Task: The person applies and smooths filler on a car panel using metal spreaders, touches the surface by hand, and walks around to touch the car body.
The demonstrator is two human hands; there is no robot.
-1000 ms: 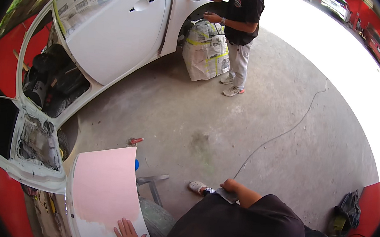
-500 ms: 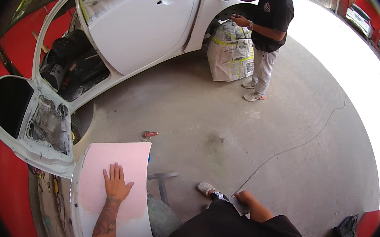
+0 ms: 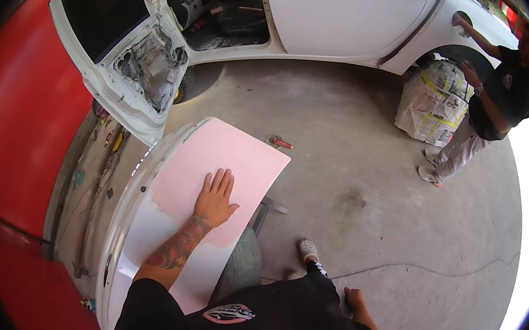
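Observation:
My left hand (image 3: 214,200) lies flat on a white car body panel (image 3: 159,269), its fingers stretched out and lightly spread. Under the palm is a pale pink coated area (image 3: 240,156) that covers the panel's far part. My right hand (image 3: 355,299) hangs low beside my right leg, away from the panel, with its fingers closed. It grips a flat grey piece, mostly hidden by the hand and my dark clothing; its exact kind cannot be made out.
A tyre (image 3: 241,258) and a metal stand (image 3: 268,208) sit beside the panel. A red-handled tool (image 3: 281,142) lies on the floor, and a cable (image 3: 420,267) runs across it. Beyond are a white car (image 3: 348,20), its open door (image 3: 152,78), a paper-wrapped wheel (image 3: 432,105) and a co-worker (image 3: 507,93).
The view has swung rightward and down the scene, so the car and co-worker appear shifted. My left hand stays flat on the pink area. My right hand has lowered beside my leg.

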